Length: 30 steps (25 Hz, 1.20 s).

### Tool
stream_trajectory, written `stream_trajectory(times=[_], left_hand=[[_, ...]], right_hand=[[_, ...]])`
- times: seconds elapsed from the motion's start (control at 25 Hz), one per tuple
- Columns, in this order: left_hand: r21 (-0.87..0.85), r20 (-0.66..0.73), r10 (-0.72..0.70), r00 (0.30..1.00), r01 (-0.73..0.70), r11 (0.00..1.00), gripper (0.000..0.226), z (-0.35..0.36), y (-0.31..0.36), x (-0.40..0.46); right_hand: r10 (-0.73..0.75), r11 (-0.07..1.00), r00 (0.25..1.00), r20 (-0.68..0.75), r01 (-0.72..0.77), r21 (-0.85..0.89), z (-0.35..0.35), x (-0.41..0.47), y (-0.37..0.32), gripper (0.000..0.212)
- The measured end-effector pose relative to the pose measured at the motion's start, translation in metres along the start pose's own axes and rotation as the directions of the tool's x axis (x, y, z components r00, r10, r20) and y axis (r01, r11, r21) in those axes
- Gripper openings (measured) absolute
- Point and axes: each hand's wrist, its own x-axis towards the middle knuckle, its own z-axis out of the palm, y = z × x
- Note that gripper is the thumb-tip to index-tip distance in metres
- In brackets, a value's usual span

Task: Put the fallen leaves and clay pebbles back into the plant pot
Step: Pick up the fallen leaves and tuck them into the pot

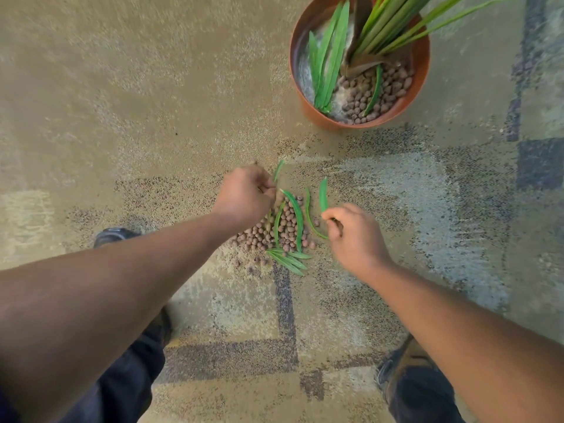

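Two bare hands of yours reach down over a spill on the patterned carpet [152, 102], seen from the head camera. Your left hand [245, 195] sits at the upper left edge of the heap of clay pebbles [282, 228], its fingers curled down and inward; a thin leaf [278, 170] sticks up just past its fingertips, but you cannot tell from here whether the fingers pinch that leaf, pebbles, or nothing at all. Your right hand [351, 230] is on the right side of the heap, thumb and forefinger pinched on the lower end of a short green leaf [323, 195] that stands upward from the grip.

Several loose leaves lie over and beside the pebbles: a long dark one [295, 215] across the pile, a curved one [309, 216] just left of your right hand, and a small fan of leaves [288, 260] at the near edge. A few stray pebbles lie scattered on the near left side of the heap.

The plant pot [422, 59], terracotta coloured, stands upright well apart from the spill, up and to the right. Inside it are green stalks, some loose leaves against the left wall, and more pebbles on the near right side.

Your dark trouser legs and shoes show at the bottom, either side of the spill.
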Motion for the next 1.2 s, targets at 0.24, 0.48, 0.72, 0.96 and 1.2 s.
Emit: stream_trajectory(times=[0.24, 0.48, 0.72, 0.96, 1.2], left_hand=[[-0.374, -0.016, 0.09, 0.996, -0.089, 0.923, 0.012, -0.038, 0.06, -0.005], [-0.505, -0.127, 0.156, 0.98, -0.2, 0.84, 0.017, -0.054, 0.124, 0.028], [-0.28, -0.269, 0.104, 0.958, -0.181, 0.943, 0.031, -0.044, 0.155, 0.074], [0.118, -0.175, 0.398, 0.9, -0.383, 0.916, 0.028, -0.04, 0.126, 0.053], [0.66, 0.254, 0.549, 0.796, -0.558, 0.504, 0.066, -0.031, 0.084, 0.043]], right_hand=[[0.076, 0.902, 0.926, -0.371, 0.094, 0.42, -0.045, 0.009, -0.039, 0.026], [0.313, 0.781, 0.832, -0.458, 0.049, 0.622, -0.105, 0.059, -0.068, 0.032], [0.45, 0.759, 0.844, -0.293, -0.187, 0.624, -0.13, 0.108, -0.067, 0.03], [0.385, 0.843, 0.866, -0.318, -0.19, 0.503, -0.118, 0.098, -0.067, 0.034], [0.231, 0.924, 0.913, -0.336, -0.098, 0.37, -0.105, 0.097, -0.085, 0.03]])
